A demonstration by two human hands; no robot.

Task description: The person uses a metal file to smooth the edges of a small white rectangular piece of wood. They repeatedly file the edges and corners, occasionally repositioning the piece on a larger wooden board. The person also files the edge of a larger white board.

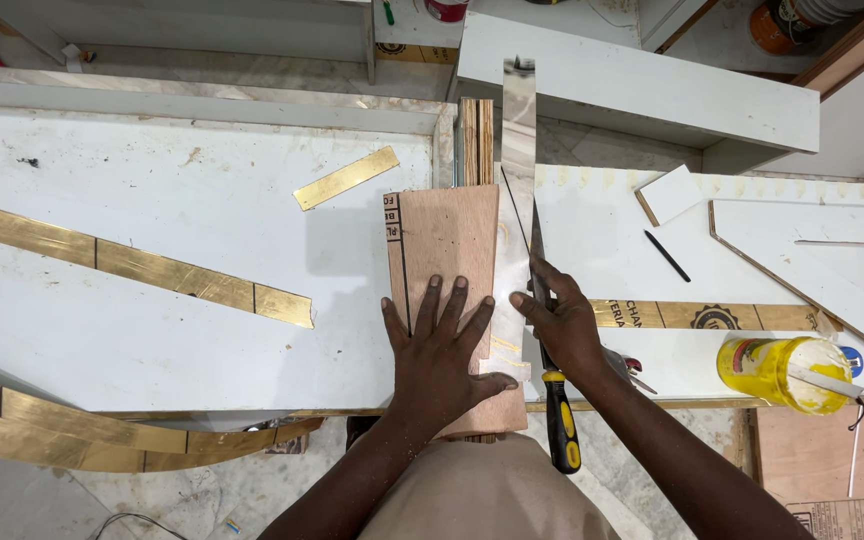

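Left hand point(439, 345) flat on plywood board point(447, 240)

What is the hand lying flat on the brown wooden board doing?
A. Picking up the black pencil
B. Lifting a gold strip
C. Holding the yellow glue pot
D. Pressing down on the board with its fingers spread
D: the left hand lies flat on the plywood board with its fingers spread, while the yellow pot, black pencil and gold strip lie untouched on the white table.
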